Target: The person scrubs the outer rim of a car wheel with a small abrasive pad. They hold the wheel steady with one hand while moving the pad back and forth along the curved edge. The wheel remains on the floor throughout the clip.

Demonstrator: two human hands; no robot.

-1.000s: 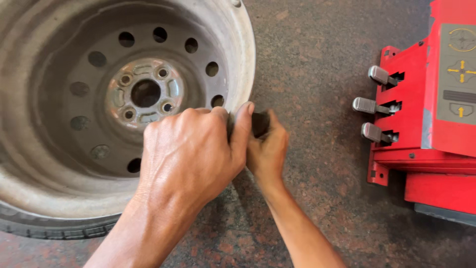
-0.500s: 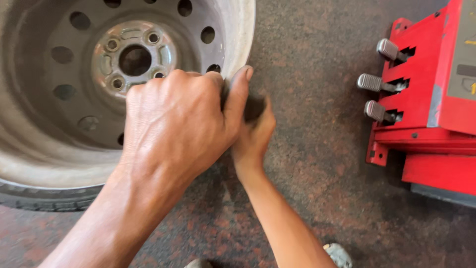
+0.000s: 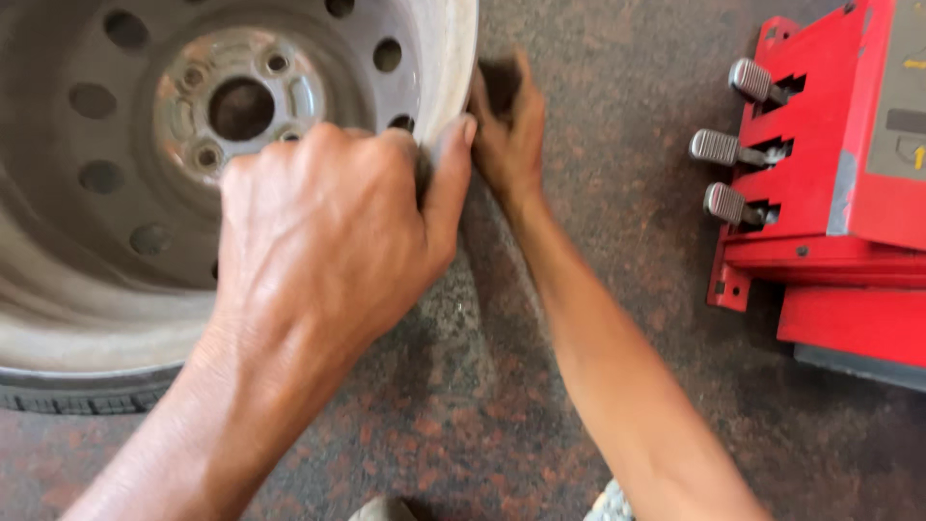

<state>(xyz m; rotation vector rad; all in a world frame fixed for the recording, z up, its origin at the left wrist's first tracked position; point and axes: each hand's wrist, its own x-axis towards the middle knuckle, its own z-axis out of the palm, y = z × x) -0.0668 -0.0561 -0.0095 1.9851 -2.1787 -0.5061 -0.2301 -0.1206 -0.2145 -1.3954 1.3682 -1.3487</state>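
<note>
A grey steel wheel rim [image 3: 87,280] with round holes and a hub lies flat on the floor, a strip of tyre [image 3: 68,394] showing under its near edge. My left hand [image 3: 328,232] is closed over the rim's right edge, thumb pressed against the outside of the lip. My right hand [image 3: 506,125] is just beyond it, against the outside of the rim, with fingers curled around a small dark object [image 3: 499,85] that I cannot make out clearly.
A red machine base [image 3: 830,203] with three grey ribbed foot pedals [image 3: 723,147] stands at the right on the speckled brown floor [image 3: 463,425]. Two shoe tips show at the bottom edge.
My right hand has slid further away along the rim's outer edge, apart from my left hand. The view has moved closer and the rim has shifted up in the picture.
</note>
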